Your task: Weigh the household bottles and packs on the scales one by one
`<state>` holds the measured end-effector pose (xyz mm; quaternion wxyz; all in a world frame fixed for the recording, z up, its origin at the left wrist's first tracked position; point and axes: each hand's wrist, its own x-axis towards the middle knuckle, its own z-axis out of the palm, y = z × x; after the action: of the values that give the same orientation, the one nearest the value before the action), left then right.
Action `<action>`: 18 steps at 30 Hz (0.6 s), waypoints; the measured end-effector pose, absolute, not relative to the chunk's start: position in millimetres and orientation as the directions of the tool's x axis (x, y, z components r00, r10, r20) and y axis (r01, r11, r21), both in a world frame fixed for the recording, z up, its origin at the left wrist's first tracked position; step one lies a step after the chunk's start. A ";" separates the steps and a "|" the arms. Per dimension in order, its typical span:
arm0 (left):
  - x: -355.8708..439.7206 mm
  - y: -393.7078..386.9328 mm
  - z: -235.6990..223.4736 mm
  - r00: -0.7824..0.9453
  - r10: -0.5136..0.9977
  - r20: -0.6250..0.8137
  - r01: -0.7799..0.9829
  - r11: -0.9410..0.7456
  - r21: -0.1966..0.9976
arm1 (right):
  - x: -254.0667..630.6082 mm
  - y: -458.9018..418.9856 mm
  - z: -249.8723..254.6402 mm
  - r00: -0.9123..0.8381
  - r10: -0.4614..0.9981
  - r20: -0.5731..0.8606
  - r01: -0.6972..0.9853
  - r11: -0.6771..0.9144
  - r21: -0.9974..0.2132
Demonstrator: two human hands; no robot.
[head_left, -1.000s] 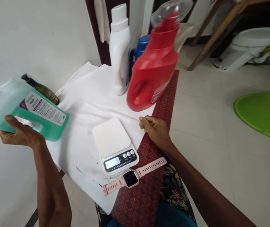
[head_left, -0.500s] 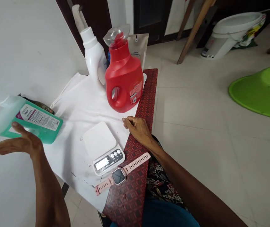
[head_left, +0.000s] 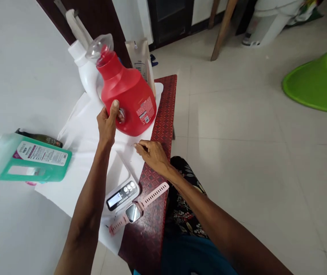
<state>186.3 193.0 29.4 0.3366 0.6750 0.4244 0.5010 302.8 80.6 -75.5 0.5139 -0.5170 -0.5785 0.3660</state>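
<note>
My left hand grips the handle of a red detergent jug, its fingers through the handle hole and the thumb on the outside. A clear cup-like piece sits on the jug's neck. My right hand rests on the table edge with its fingers curled in; whether anything is in them is hidden. Below my left forearm lies a white digital kitchen scale, partly covered by that arm. A pink-strapped smartwatch lies in front of the scale. At the left stands a green liquid jug.
Behind the red jug are a white bottle and a beige pouch. A dark bottle is behind the green jug. The narrow table has a red patterned top and a white cloth. A green object and a white bucket are at right.
My left hand has left the green jug, moved right and taken hold of the red jug's handle. My right hand keeps its place at the table edge. The view has shifted.
</note>
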 end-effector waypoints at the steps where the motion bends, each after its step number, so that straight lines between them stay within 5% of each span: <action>1: 189.9 195.9 26.0 0.115 0.924 0.365 0.218 -0.382 0.898 | 302.8 80.6 -75.6 0.061 0.974 0.219 0.217 0.201 -0.955; 12: 205.5 171.2 51.9 -0.241 0.942 0.232 0.076 -0.220 0.972 | 302.5 78.5 -75.6 0.090 0.973 0.214 0.231 0.189 -0.954; 18: 138.1 123.8 94.2 -0.255 0.874 0.413 0.126 -0.393 0.911 | 302.5 78.0 -74.5 0.090 0.975 0.202 0.251 0.174 -0.952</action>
<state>138.1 123.8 94.2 0.2923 0.5358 0.4667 0.6401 302.5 78.0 -74.5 0.5087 -0.5352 -0.5727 0.3560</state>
